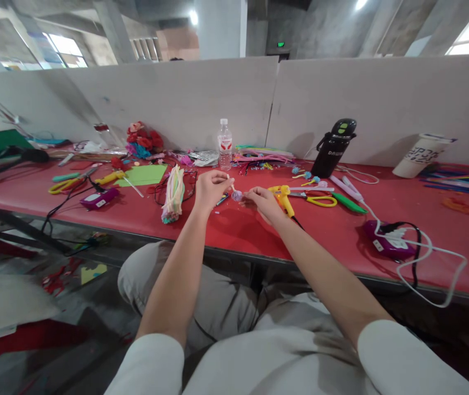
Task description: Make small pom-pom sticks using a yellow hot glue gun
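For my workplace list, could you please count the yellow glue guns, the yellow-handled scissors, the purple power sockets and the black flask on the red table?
Glue guns: 2
Scissors: 2
Power sockets: 2
Flask: 1
Total: 7

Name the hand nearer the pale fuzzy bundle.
Left. The left hand is just right of the bundle; the right hand is farther right, beyond the purple ball.
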Available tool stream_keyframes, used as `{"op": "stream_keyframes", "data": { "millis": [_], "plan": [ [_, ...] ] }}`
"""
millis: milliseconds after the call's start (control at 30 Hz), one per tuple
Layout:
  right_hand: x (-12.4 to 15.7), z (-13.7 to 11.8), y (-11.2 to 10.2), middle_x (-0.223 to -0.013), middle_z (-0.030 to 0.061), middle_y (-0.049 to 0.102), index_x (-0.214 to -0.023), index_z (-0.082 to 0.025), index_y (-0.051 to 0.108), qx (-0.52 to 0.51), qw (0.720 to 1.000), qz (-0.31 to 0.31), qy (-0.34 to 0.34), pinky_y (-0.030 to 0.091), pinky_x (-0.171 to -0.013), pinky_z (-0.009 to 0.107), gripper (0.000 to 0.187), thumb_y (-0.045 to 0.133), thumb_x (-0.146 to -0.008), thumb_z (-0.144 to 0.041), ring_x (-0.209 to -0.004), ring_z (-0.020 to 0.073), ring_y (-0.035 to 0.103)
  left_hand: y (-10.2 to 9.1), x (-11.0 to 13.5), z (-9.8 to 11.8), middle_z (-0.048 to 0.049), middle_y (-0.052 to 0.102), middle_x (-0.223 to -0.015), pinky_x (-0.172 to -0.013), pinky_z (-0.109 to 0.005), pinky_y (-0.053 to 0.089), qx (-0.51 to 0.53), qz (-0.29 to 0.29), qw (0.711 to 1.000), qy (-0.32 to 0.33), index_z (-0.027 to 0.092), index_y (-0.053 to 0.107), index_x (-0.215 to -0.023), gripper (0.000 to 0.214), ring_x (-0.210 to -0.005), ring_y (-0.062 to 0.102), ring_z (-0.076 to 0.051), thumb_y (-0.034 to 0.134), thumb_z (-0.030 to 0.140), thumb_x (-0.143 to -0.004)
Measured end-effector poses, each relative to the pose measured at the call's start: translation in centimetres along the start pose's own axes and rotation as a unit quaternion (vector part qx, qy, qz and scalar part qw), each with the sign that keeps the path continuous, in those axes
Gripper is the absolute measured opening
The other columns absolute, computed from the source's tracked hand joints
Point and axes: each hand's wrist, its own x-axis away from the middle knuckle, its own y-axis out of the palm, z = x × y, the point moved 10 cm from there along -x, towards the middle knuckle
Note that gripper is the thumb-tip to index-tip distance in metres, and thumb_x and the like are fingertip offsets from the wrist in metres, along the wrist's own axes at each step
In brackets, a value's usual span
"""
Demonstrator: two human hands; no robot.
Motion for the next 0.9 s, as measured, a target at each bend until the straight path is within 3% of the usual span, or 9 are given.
{"op": "stream_keyframes", "data": {
  "millis": [200,533,900],
  "plan": [
    [0.2,-0.7,0.1,-0.061,-0.0031,0.059,-0.067,-0.021,0.047,0.019,0.999,0.001,-0.043,0.053,-0.068,0.030,0.042,0.083,-0.057,-0.040,-0.063,0.0140,0.063,0.5,0.1,0.4,-0.0059,0.070,-0.067,-0.060,-0.027,0.054,-0.010,-0.013,1.000,0.006,0.014,0.067,-0.079,0.026,-0.063,0.068,-0.019,0.080,0.033,-0.067],
    [0.1,-0.8,0.2,-0.065,-0.0021,0.063,-0.071,-0.022,0.047,0.055,0.996,-0.015,-0.064,0.051,-0.069,0.031,0.038,0.080,-0.058,-0.036,-0.063,0.0139,0.062,0.6,0.0,0.4,-0.0049,0.070,-0.069,-0.061,-0.028,0.054,-0.027,-0.023,0.999,0.017,0.015,0.066,-0.080,0.026,-0.063,0.068,-0.018,0.078,0.035,-0.068],
    [0.2,-0.5,0.3,-0.064,-0.0028,0.060,-0.068,-0.020,0.053,-0.014,0.999,-0.023,-0.018,0.052,-0.070,0.029,0.035,0.082,-0.058,-0.035,-0.066,0.0131,0.063,0.9,0.1,1.2,-0.0046,0.071,-0.071,-0.060,-0.026,0.053,-0.049,-0.029,0.997,0.047,0.016,0.067,-0.080,0.019,-0.062,0.067,-0.016,0.074,0.030,-0.071]
  ]
}}
